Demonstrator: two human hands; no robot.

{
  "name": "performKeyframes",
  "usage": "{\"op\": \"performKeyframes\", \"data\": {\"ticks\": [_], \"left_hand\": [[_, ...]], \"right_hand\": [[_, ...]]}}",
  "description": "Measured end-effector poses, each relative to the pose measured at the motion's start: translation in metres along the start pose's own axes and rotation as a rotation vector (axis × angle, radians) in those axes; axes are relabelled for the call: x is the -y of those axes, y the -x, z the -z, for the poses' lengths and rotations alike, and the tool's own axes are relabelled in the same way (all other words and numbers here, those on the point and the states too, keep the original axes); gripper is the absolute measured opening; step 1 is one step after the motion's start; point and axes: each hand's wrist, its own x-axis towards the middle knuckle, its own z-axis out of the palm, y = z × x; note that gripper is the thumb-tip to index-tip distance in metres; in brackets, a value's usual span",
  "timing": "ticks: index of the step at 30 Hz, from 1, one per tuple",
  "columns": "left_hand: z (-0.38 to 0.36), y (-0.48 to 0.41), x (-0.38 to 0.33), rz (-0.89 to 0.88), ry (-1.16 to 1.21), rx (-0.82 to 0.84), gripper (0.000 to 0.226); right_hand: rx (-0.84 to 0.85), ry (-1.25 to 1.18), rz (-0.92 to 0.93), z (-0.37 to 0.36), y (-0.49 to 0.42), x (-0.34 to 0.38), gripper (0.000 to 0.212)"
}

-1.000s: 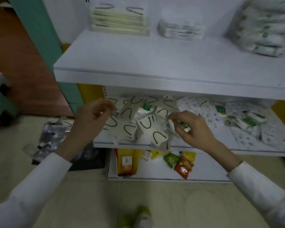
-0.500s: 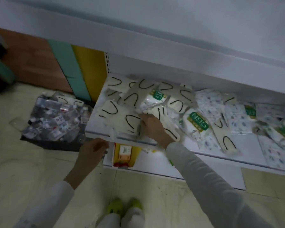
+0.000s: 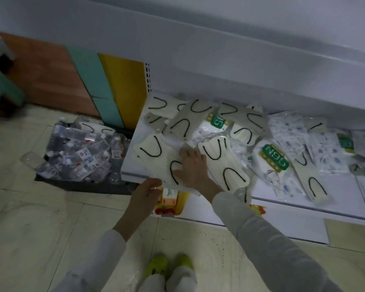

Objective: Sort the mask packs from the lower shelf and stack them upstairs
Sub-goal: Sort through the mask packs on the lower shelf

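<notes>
The lower shelf [image 3: 343,186] holds a loose heap of mask packs. At its left lie cream packs with black ear loops [image 3: 152,147], among them N95 packs with green labels [image 3: 275,158]. Patterned white packs [image 3: 322,148] spread to the right. My right hand [image 3: 191,167] lies flat, fingers spread, pressing on a cream pack [image 3: 223,163] near the shelf's front edge. My left hand [image 3: 144,193] sits just below that edge, fingers bent under the overhanging pack corner; whether it grips the pack is unclear. The upper shelf's white underside [image 3: 219,49] fills the top of the view.
A dark bin of crushed plastic bottles [image 3: 80,157] stands on the tiled floor left of the shelf, with one cream mask pack on top. Under the shelf lie a yellow and orange package [image 3: 170,200] and other items. My green shoes [image 3: 169,265] are below.
The view has tilted down, from both shelves to the lower shelf and floor. My right hand has come to press flat on a cream pack; my left hand has dropped to the shelf's front edge.
</notes>
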Motion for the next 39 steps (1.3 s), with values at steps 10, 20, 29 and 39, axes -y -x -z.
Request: {"op": "performKeyframes", "data": {"ticks": [10,20,29,39], "left_hand": [[-0.003,0.003,-0.007,-0.026,0.18,-0.034,0.022],[-0.017,-0.004,-0.033,0.0,0.557,-0.034,0.022],[-0.036,0.004,-0.02,0.108,0.543,-0.051,0.023],[-0.044,0.009,-0.012,0.099,0.556,-0.054,0.031]], "right_hand": [[-0.009,-0.552,-0.083,0.019,0.002,0.0,0.03],[0.172,-1.035,-0.223,0.042,0.057,-0.022,0.032],[0.025,-0.025,-0.53,0.028,0.049,-0.112,0.058],[-0.093,-0.247,-0.502,0.031,0.046,-0.116,0.025]]}}
